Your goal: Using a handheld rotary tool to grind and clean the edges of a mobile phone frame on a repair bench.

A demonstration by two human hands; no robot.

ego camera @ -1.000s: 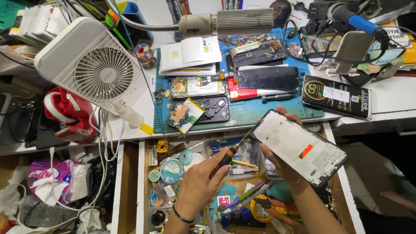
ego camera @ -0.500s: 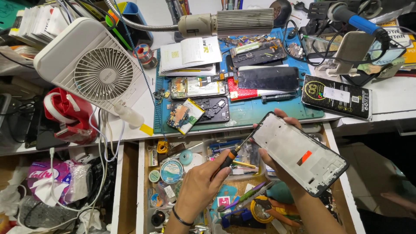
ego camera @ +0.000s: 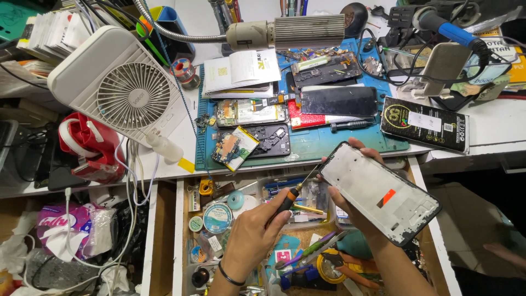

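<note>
Phone repair workshop, blue repair mat (ego camera: pixel 350 143), dismantled phones (ego camera: pixel 251 114), soldering iron (ego camera: pixel 445 28)

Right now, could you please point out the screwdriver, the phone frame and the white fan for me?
screwdriver (ego camera: pixel 289 198): head view, on its black and orange handle.
phone frame (ego camera: pixel 378 192): head view, on the pale inner plate.
white fan (ego camera: pixel 133 95): head view, on the middle of its round grille.

The phone frame (ego camera: pixel 379 193) looks like matt grey metal with a black plastic edge. The screwdriver (ego camera: pixel 296 191) has a thin shiny metal shaft. The fan (ego camera: pixel 121 87) is smooth white plastic.
</note>
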